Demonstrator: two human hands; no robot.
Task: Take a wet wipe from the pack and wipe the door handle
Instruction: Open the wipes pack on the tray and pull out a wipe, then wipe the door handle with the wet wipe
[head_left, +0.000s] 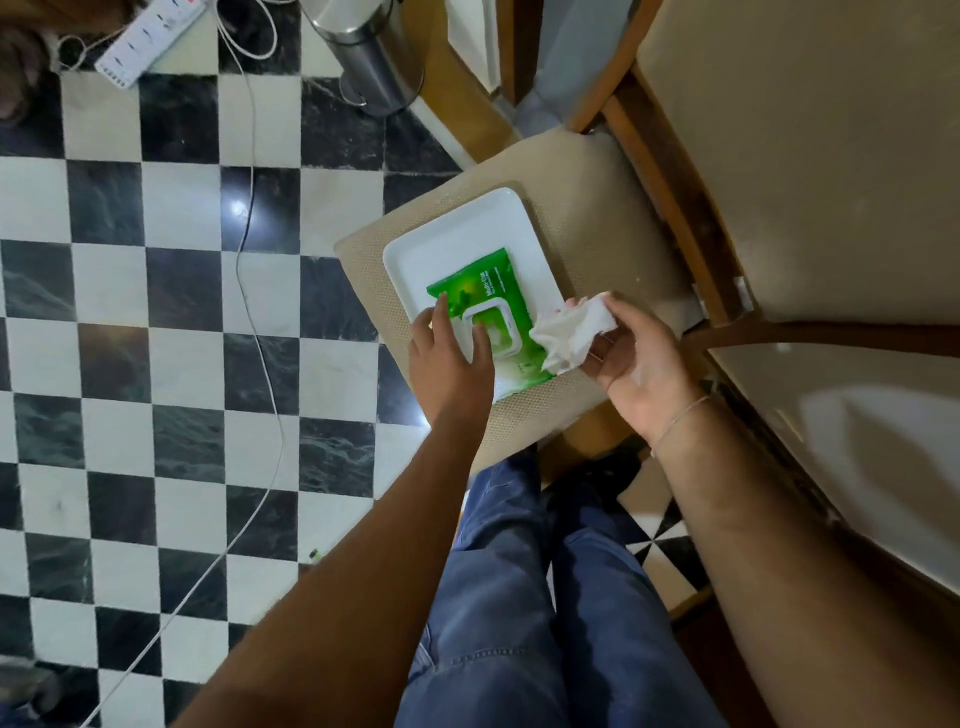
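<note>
A green pack of wet wipes (480, 288) with a white flip lid lies on a white rectangular tray (457, 228), which rests on a beige chair seat. My left hand (449, 358) lies flat on the pack, fingers spread over the lid and its left edge. To the right, my right hand (631, 364) pinches a crumpled white wet wipe (571, 332) just above the pack's right end. No door handle is in view.
The beige cushioned chair seat (597, 208) has a wooden frame and another padded chair to its right. A steel pedal bin (369, 52) stands behind. A white power strip (150, 39) and its cable (249, 291) run across the black-and-white checkered floor at left.
</note>
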